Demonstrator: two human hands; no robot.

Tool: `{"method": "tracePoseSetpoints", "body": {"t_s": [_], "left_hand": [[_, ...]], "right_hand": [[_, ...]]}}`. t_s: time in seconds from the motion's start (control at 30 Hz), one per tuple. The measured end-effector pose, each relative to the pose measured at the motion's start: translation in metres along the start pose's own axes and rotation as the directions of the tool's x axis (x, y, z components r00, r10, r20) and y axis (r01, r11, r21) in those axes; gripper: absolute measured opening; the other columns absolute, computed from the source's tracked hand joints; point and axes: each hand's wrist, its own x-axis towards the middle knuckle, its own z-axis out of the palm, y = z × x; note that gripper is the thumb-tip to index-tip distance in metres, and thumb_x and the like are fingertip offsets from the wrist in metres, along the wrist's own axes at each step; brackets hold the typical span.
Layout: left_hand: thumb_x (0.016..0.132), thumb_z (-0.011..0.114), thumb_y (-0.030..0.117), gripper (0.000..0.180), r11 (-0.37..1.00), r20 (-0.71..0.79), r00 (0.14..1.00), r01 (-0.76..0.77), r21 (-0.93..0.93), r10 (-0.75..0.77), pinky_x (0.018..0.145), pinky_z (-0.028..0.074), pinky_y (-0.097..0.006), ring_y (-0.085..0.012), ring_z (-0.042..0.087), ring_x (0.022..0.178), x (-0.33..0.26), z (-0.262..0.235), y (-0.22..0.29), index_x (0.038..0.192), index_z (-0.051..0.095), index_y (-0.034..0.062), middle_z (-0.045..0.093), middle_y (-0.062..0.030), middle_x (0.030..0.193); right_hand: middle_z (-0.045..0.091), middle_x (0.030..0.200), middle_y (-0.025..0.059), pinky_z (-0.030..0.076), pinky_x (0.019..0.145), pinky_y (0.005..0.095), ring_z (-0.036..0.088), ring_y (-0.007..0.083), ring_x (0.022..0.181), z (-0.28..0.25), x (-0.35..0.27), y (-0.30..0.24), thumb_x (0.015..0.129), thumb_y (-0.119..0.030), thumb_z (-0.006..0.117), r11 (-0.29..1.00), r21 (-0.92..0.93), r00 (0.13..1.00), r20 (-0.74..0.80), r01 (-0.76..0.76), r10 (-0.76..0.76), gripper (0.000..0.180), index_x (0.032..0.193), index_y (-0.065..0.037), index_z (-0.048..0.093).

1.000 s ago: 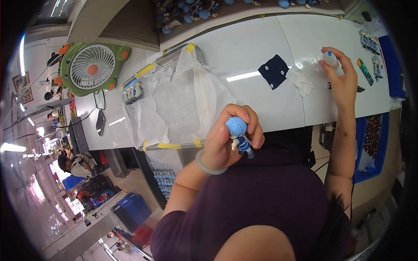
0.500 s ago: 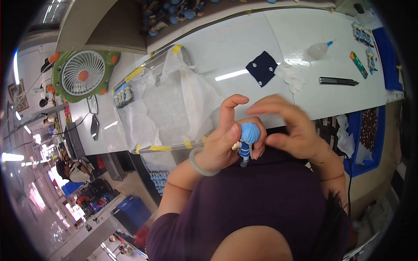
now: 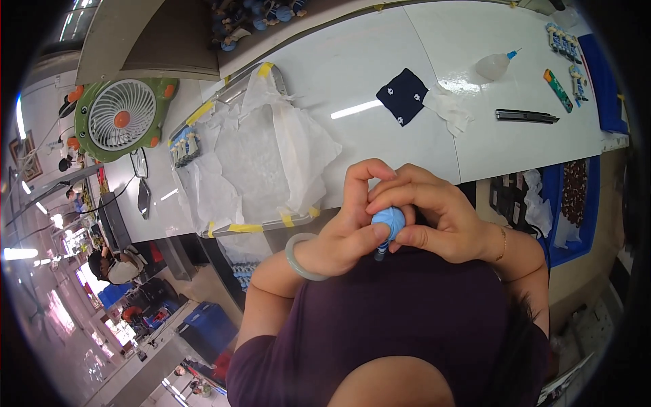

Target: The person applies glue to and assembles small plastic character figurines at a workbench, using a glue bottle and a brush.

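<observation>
Close in front of my chest, both hands are closed around a small toy figurine (image 3: 389, 221) with light blue hair. My left hand (image 3: 349, 230) grips it from the left, the thumb pressed on the hair. From the other side my right hand (image 3: 444, 217) holds it, its thumb at the edge of the head and its fingers curled over the top. Most of the figurine's body is hidden by the hands; a bit of the striped lower part and a dark foot show below the head.
A paper-lined tray (image 3: 261, 156) with figurines at its left end lies on the white table (image 3: 339, 68). Beyond my hands are a dark blue cloth (image 3: 403, 96), a squeeze bottle (image 3: 493, 66), a black utility knife (image 3: 525, 117) and a green-orange tool (image 3: 558, 91). A green fan (image 3: 122, 119) stands left.
My right hand has come in from the right and closed on the figurine, which my left hand was holding. The left thumb has moved onto the hair.
</observation>
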Motion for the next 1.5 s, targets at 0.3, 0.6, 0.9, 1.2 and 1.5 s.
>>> {"method": "tracePoseSetpoints", "body": {"t_s": [0.3,0.6,0.9,1.2,1.5], "left_hand": [[0.081,0.044,0.012,0.044,0.999,-0.027,0.999,-0.038,0.033,0.039,0.060,0.039,-0.023,-0.0127,0.043,0.068,-0.003,0.004,-0.004,0.114,0.016,0.0123,0.044,-0.0109,0.081],[0.081,0.042,0.012,0.041,0.999,-0.044,0.999,-0.031,0.015,0.032,0.060,0.039,-0.024,-0.0125,0.043,0.067,0.001,0.001,-0.006,0.113,0.017,0.0122,0.044,-0.0110,0.081],[0.080,0.040,0.010,0.048,0.982,-0.146,0.989,-0.049,-0.183,0.022,0.074,0.040,-0.029,-0.0197,0.050,0.080,0.009,0.001,0.001,0.120,0.015,0.0116,0.045,-0.0134,0.096],[0.077,0.057,-0.005,0.044,0.841,-0.135,0.913,-0.285,0.460,0.384,0.076,0.049,-0.026,-0.0131,0.050,0.091,0.011,-0.012,-0.007,0.115,0.034,0.0019,0.039,-0.0064,0.099],[0.084,0.049,0.004,0.034,0.933,-0.185,0.939,-0.233,0.274,0.289,0.073,0.048,-0.026,-0.0132,0.053,0.088,0.014,-0.008,-0.004,0.115,0.034,0.0007,0.043,-0.0081,0.101]], "right_hand": [[0.042,0.102,0.0118,0.048,0.072,0.0263,0.050,0.0191,0.089,0.004,-0.004,0.006,0.080,-0.015,0.059,0.996,-0.049,0.997,-0.004,0.078,-0.079,0.032,0.106,0.002,0.051],[0.046,0.097,0.0080,0.041,0.070,0.0275,0.053,0.0157,0.067,0.011,-0.004,0.009,0.079,-0.010,0.055,0.999,0.035,0.994,-0.110,-0.001,0.005,0.024,0.103,-0.008,0.053],[0.043,0.107,0.0091,0.041,0.076,0.0266,0.049,0.0155,0.088,-0.013,0.005,0.012,0.085,-0.012,0.046,0.996,0.073,0.998,-0.053,-0.042,0.046,0.030,0.113,-0.002,0.045],[0.051,0.074,0.0049,0.041,0.055,0.0301,0.051,0.0208,0.065,-0.012,-0.006,0.009,0.059,-0.013,0.075,0.723,-0.575,0.875,-0.027,0.382,-0.484,0.044,0.096,-0.008,0.050],[0.051,0.063,0.0046,0.039,0.042,0.0273,0.051,0.0192,0.050,-0.006,-0.005,0.010,0.061,-0.012,0.074,0.602,-0.692,0.825,-0.016,0.398,-0.564,0.035,0.089,-0.007,0.052]]}}
